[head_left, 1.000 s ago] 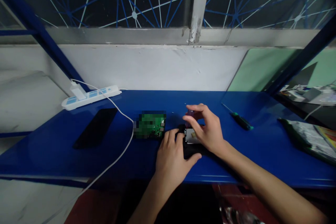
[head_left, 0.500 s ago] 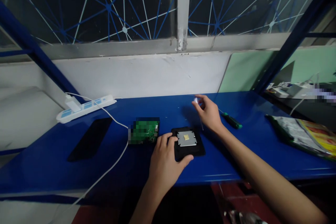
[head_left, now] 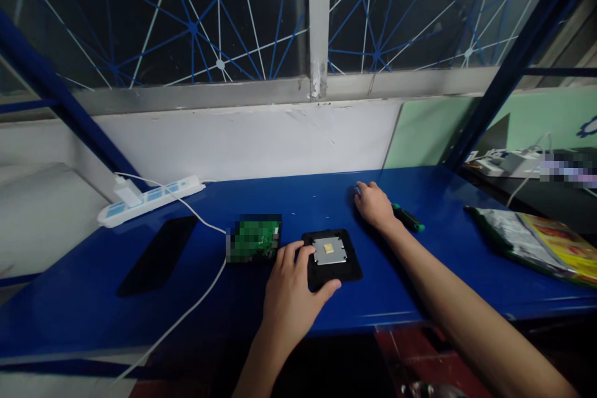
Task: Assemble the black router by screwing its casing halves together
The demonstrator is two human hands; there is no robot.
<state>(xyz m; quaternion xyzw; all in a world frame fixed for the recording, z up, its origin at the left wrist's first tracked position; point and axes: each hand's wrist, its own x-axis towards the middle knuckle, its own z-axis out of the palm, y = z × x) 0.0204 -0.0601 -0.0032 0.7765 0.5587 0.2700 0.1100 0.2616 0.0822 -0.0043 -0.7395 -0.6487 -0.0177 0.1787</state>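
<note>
My left hand (head_left: 291, 289) spans the near left side of a flat black case part (head_left: 352, 268), thumb at its lower edge and fingers at its upper left, gripping it against the table. In that part lies a silver metal plate (head_left: 321, 256) with a small pale yellow square pad (head_left: 329, 249) on it. My right hand (head_left: 374, 206) is down on the table beyond the case part, fingers closed around a small clear piece (head_left: 357, 190), mostly hidden. Just right of that hand lies a screwdriver (head_left: 409, 219) with a black and green handle. A green circuit board (head_left: 256, 239) sits left of the case part.
On the blue table (head_left: 298, 199) are a black flat panel (head_left: 156, 256), a white power strip (head_left: 152, 200) with a plug, and a white cable (head_left: 189, 300). A shiny printed bag (head_left: 536, 242) lies at the right. Small white bits lie behind the board.
My right hand has come down from above the table to its surface, with the clear piece in its fingers. My left hand stays on the case part. The camera view has shifted slightly.
</note>
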